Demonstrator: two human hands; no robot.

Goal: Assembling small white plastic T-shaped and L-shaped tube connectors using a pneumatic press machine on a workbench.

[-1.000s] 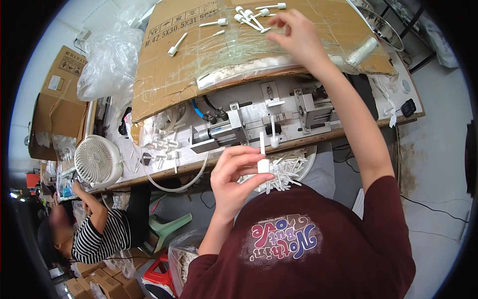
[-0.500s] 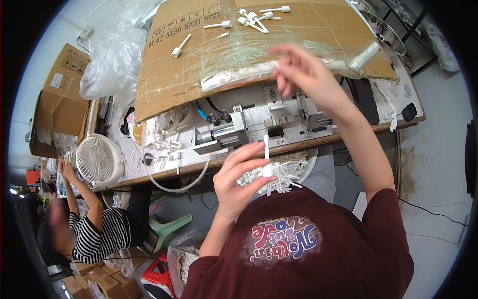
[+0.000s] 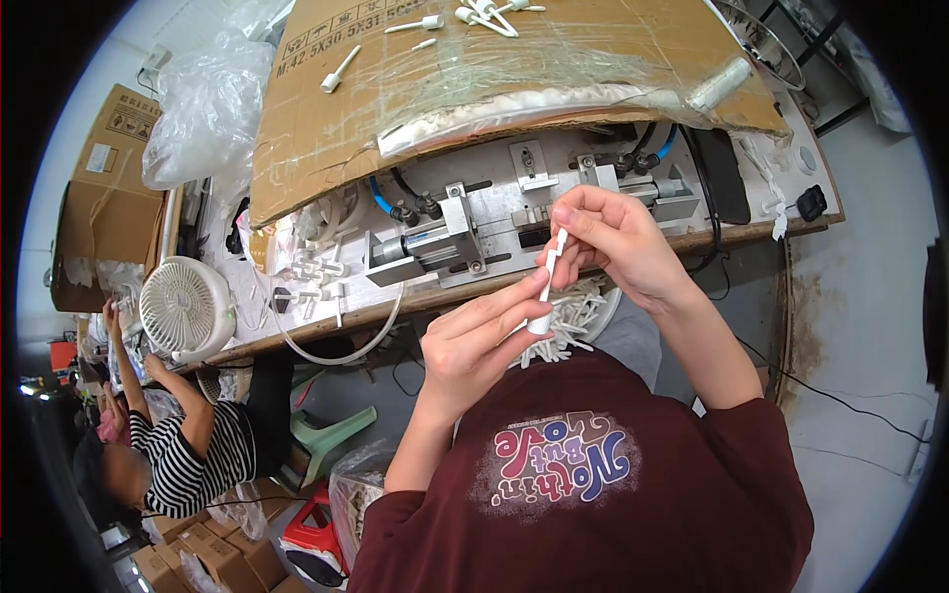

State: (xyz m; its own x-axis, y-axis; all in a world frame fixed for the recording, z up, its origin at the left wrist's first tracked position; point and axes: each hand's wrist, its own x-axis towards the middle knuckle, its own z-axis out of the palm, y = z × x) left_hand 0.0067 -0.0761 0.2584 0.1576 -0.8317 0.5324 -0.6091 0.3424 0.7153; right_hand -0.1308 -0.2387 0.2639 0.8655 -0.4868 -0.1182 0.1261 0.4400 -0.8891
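Observation:
My left hand (image 3: 474,346) is closed around a white plastic stick with a wider cylindrical end (image 3: 539,322), held upright with the wide end down. At its upper tip, my right hand (image 3: 625,245) pinches a small white plastic piece (image 3: 561,238) between thumb and finger. The two pieces meet or overlap there; whether they are joined I cannot tell. Below my hands, a pile of loose white sticks (image 3: 565,336) lies in a round white container (image 3: 611,308), partly hidden. Just beyond my hands stands a metal clamping fixture (image 3: 460,235) with cylinders and hoses.
A large cardboard sheet (image 3: 336,133) slopes over the bench, with several white stick parts (image 3: 486,18) on it. At left are a white fan (image 3: 186,308), more white parts (image 3: 318,269) and a plastic bag (image 3: 203,119). A person in a striped top (image 3: 213,450) works farther left.
My right hand has come down from the cardboard's edge to meet the stick's tip, now pinching a small white piece. My left hand has tilted the stick slightly; the view has shifted.

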